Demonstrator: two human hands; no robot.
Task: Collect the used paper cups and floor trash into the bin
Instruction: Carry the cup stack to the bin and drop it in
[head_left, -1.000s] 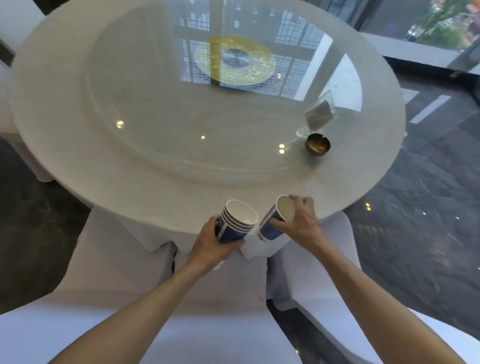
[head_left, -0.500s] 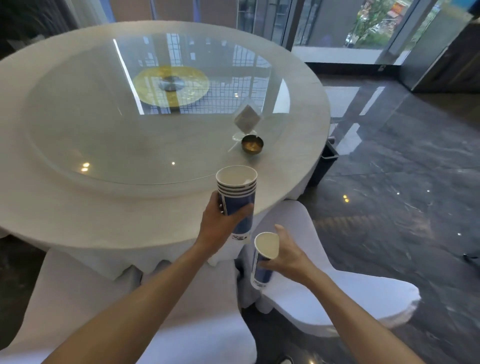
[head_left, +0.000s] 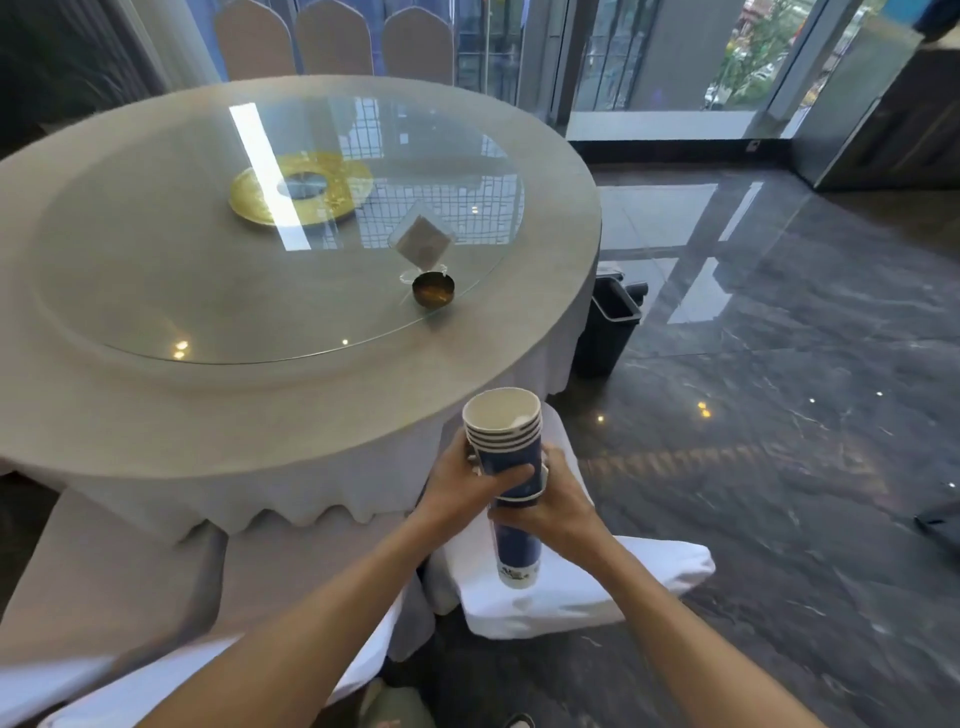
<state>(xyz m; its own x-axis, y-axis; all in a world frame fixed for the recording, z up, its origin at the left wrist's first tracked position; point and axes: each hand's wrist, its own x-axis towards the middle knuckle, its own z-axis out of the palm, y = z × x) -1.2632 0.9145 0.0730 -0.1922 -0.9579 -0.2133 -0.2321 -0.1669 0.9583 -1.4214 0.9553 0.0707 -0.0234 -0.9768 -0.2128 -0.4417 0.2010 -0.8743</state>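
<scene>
A stack of several blue paper cups (head_left: 506, 447) with white rims stands upright in front of me, just off the round table's near edge. My left hand (head_left: 462, 486) wraps the stack from the left. A single blue paper cup (head_left: 517, 551) sits under the stack's bottom, and my right hand (head_left: 556, 512) grips it from the right; the stack's base looks pushed into it. A dark bin (head_left: 608, 327) stands on the floor beside the table's right side, its opening facing up.
The round table (head_left: 156, 410) has a glass turntable with a gold centre plate (head_left: 301, 195), a clear card stand (head_left: 423, 244) and a small brass ashtray (head_left: 432, 292). White-covered chairs (head_left: 571, 587) crowd the near edge. Glossy dark floor (head_left: 753, 415) lies to the right.
The view swung right, revealing the bin. My right hand brought its single cup up under the stack held in my left hand; both hands now meet on the cups.
</scene>
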